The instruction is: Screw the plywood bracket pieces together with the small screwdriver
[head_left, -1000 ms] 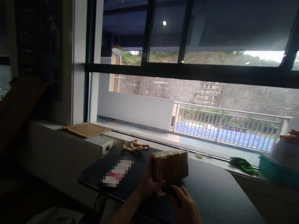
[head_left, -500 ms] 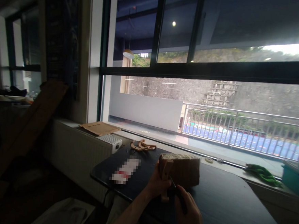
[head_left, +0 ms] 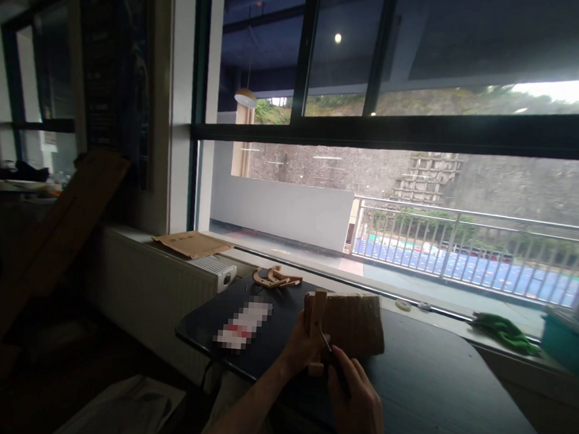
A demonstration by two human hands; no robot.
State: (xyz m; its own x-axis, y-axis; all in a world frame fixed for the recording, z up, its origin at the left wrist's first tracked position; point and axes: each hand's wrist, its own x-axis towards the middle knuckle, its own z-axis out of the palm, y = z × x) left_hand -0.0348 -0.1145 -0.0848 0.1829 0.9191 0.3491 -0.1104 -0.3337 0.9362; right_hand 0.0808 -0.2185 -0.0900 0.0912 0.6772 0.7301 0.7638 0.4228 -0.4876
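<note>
My left hand (head_left: pixel 298 347) is closed around a light wooden piece (head_left: pixel 318 315), holding it upright by the left end of a brown cardboard-like block (head_left: pixel 356 324). A small dark hole shows in the wood. Gripped in my right hand (head_left: pixel 359 397) is a screwdriver (head_left: pixel 337 366) with a dark handle and a thin metal shaft. Its shaft slants up and left to the wooden piece, near my left thumb; whether the tip sits in a hole cannot be made out. Curved wooden parts (head_left: pixel 276 277) lie at the table's far left corner.
A blurred white-and-red item (head_left: pixel 243 325) lies on the dark table (head_left: pixel 437 379), left of my hands. On the sill are a brown envelope (head_left: pixel 191 243), a tape roll (head_left: pixel 403 305), a green cloth (head_left: pixel 504 333) and a teal container (head_left: pixel 565 342). A long cardboard piece (head_left: pixel 64 241) leans at left.
Both hands, the wooden piece and the screwdriver have shifted slightly up and left. The block has tilted, showing more of its brown front. The view has moved a little.
</note>
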